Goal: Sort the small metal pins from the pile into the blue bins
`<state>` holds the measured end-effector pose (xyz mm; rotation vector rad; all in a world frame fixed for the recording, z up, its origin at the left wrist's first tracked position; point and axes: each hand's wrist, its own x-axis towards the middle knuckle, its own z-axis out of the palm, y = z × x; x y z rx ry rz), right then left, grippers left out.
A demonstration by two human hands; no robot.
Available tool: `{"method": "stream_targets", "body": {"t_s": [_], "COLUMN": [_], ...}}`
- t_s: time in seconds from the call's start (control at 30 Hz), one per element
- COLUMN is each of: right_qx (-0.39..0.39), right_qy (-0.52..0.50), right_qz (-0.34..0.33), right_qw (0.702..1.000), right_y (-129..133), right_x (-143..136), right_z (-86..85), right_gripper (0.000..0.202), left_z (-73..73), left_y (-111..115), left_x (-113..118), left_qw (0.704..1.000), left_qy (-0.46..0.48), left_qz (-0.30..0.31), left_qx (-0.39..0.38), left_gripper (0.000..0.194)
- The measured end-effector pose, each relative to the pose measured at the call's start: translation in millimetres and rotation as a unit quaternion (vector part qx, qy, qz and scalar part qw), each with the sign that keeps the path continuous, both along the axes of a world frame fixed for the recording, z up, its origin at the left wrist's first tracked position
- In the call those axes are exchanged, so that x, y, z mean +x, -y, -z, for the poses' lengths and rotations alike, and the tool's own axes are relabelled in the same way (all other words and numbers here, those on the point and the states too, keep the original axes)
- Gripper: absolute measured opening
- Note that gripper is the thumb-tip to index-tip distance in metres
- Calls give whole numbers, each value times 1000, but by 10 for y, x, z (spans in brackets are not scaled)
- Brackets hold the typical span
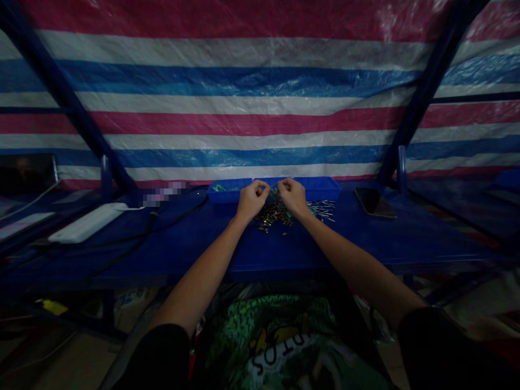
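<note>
Here I'm pinching one tiny part between both hands, left grip [252, 198] and right grip [291, 196], above the brass pile [274, 214] on the counter [406, 238], keeping loose pieces within reach.

We see a dim, underexposed view: light falls beyond our hands [272, 199], edges bend and darken.

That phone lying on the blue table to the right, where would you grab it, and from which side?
Judging by its pose, grip the phone across its two long edges, coming from above on the near side. It lies flat and face up on the blue table, slightly angled, with bare table around it; the right hand is nearest.
</note>
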<state>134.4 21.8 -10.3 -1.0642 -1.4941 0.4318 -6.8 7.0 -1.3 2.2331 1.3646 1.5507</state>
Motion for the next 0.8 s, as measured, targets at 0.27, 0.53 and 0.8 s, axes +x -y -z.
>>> {"method": "stream_targets", "body": {"t_s": [0.27,0.53,0.8], "right_qx": [-79,-76,-68], "right_qy": [-154,-175,-190], "right_qz": [-82,-34,-116], "right_qw": [982,981,973], "right_y": [-44,-200,-172], "right_x": [-6,-17,-23], "right_z": [-7,99,45], "right_gripper": [30,37,26], "left_z": [16,43,9], "left_y": [18,31,-25], "left_x": [27,36,21], "left_qw": [999,994,967], "left_qy": [-18,-74,175], "left_qz": [33,69,6], "left_qx": [-8,-46,-183], "left_gripper": [9,7,42]}}
